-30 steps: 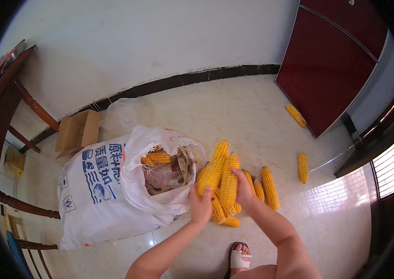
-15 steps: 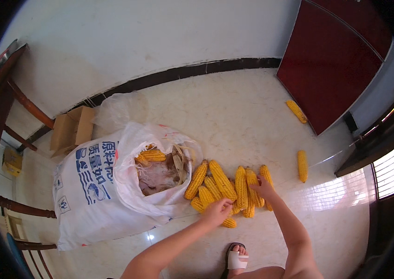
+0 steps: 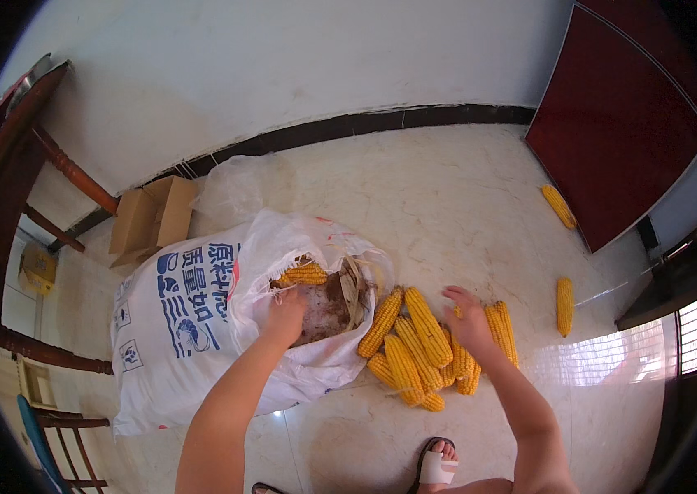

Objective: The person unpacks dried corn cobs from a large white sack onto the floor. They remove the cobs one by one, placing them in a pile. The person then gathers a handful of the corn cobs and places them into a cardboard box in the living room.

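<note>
The left hand (image 3: 285, 317) was down in the mouth of the big white sack (image 3: 192, 329), its fingers bent over the brown husks and a yellow cob (image 3: 303, 273) inside, but whether it was really holding anything could not be told. The right hand (image 3: 468, 319) was spread flat and loose over the pile of corn cobs (image 3: 414, 350) on the floor, touching the top ones and gripping none. The pile lay just beside the sack's mouth, between the sack and the person's sandal (image 3: 435, 465). The cobs looked hard and stiff, bumpy and dry, so they would likely not slip, and one cob should be light enough for one hand. The middle of a cob looked like the best place to grab, with the fingers wrapped round it. Being round, they could roll on the smooth shiny floor (image 3: 447, 189). The sack was soft and floppy, and its edge would probably fold in if pushed. A cardboard box (image 3: 151, 216) and dark wooden chair legs (image 3: 68, 173) stood behind the sack by the wall. A dark red door (image 3: 620, 123) was far to the right. Two stray cobs lay well apart from the pile, one (image 3: 564, 306) to the right and another (image 3: 558, 206) near the door. There was lots of open floor behind the pile.
</note>
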A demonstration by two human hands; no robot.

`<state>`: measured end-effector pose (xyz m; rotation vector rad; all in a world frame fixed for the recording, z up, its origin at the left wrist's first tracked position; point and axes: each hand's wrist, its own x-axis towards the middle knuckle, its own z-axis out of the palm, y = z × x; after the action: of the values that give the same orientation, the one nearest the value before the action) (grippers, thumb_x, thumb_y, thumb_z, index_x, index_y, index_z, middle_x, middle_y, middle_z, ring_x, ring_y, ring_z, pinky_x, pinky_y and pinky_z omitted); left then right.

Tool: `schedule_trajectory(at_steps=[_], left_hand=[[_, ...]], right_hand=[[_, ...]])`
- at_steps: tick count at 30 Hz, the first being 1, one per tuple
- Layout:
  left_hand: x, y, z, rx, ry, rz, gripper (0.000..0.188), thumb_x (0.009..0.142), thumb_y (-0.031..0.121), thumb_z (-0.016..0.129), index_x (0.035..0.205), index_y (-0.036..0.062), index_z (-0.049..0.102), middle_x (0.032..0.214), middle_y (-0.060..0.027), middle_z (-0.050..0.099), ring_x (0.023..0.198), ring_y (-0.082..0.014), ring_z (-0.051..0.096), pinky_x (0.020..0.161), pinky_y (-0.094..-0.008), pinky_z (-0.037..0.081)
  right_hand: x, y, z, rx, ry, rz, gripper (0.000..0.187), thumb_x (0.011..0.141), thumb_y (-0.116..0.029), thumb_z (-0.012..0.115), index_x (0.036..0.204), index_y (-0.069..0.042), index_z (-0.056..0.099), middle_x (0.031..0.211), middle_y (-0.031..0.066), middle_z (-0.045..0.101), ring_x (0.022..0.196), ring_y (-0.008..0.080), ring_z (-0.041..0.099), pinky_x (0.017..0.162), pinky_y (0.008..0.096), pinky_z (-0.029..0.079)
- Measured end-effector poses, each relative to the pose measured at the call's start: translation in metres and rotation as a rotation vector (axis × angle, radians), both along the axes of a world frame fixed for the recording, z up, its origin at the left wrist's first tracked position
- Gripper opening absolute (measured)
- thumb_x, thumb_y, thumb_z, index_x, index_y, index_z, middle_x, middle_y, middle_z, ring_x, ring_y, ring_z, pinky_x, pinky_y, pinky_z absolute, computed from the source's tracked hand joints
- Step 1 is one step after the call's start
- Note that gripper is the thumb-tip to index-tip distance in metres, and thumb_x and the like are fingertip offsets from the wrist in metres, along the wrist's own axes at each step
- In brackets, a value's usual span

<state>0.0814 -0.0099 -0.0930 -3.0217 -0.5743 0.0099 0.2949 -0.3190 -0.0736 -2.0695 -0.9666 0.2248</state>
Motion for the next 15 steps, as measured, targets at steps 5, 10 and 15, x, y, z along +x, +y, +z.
schedule_trajectory(at_steps=[5,10,15], left_hand=[[0.003,0.030,0.003,-0.096,0.114,0.193,0.041,0.078,0.006,0.048,0.119,0.0070,0.045,0.114,-0.0159,0.052,0.108,-0.0340,0.048,0.090,-0.0426,0.040],[0.002,0.056,-0.011,-0.035,0.127,0.163,0.039,0.080,0.009,0.047,0.119,0.0076,0.046,0.114,-0.0142,0.052,0.107,-0.0325,0.050,0.089,-0.0423,0.041],[0.007,0.074,-0.040,0.089,0.116,0.018,0.038,0.082,0.012,0.046,0.120,0.0082,0.046,0.113,-0.0126,0.053,0.105,-0.0310,0.051,0.088,-0.0420,0.042]], right_hand=[[-0.045,0.126,0.001,-0.036,0.177,0.485,0.035,0.081,-0.011,0.053,0.115,-0.003,0.051,0.114,0.0186,0.052,0.098,0.0336,0.054,0.086,0.0372,0.043],[-0.064,0.242,-0.074,-0.068,-0.003,0.491,0.040,0.079,-0.014,0.055,0.115,0.003,0.047,0.114,0.0201,0.050,0.104,0.0345,0.049,0.090,0.0395,0.041],[-0.077,0.270,-0.100,-0.374,-0.296,0.354,0.040,0.072,-0.018,0.062,0.106,-0.001,0.052,0.110,0.0174,0.051,0.103,0.0310,0.048,0.085,0.0393,0.040]])
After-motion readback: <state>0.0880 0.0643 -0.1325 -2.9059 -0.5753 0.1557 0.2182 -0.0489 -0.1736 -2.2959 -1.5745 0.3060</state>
